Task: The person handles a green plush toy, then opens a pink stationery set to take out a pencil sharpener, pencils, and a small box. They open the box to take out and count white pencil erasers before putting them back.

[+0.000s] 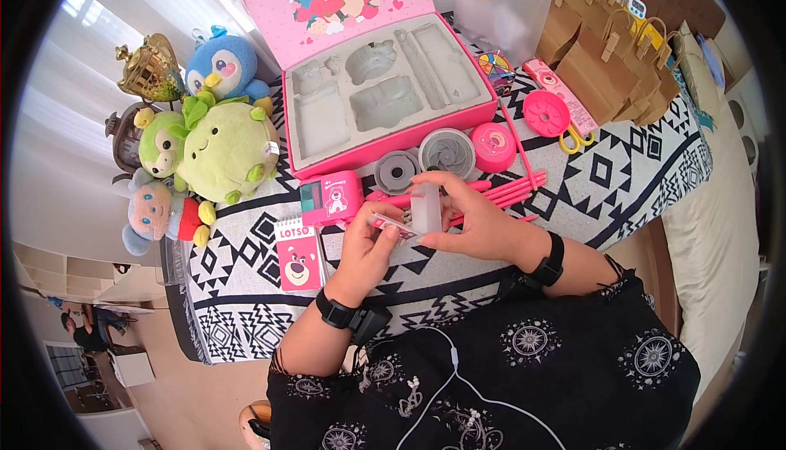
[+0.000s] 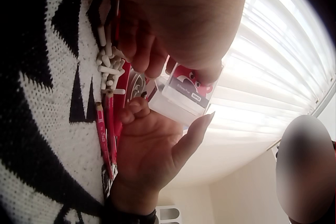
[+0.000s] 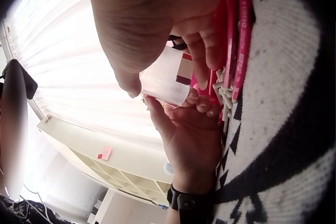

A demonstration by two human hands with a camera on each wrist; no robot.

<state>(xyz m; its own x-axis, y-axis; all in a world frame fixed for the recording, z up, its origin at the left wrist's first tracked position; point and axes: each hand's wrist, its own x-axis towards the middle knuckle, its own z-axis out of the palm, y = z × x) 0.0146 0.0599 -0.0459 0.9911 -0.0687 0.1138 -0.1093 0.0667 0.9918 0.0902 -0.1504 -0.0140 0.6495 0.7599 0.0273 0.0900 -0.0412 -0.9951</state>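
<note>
A small translucent plastic box [image 1: 426, 207] is between my two hands, above the patterned cloth. My left hand [image 1: 366, 247] pinches its flat part printed with a pink bear [image 2: 191, 85], thumb on top. My right hand [image 1: 479, 225] grips the box from the other side, thumb and fingers spread around its walls. In the right wrist view the frosted wall [image 3: 167, 79] sits between both hands' fingertips. Small white cylindrical pieces [image 2: 109, 71] lie in a heap beside pink pencils [image 1: 508, 192], just below the hands.
Behind the hands stand a pink gift box [image 1: 389, 135] with a moulded grey tray, round grey parts [image 1: 446, 153] and a pink sharpener-like case [image 1: 332, 196]. A Lotso notepad [image 1: 300, 257] lies left. Plush toys [image 1: 229, 151] sit further left, paper bags [image 1: 602, 65] and yellow-handled scissors [image 1: 577, 140] right.
</note>
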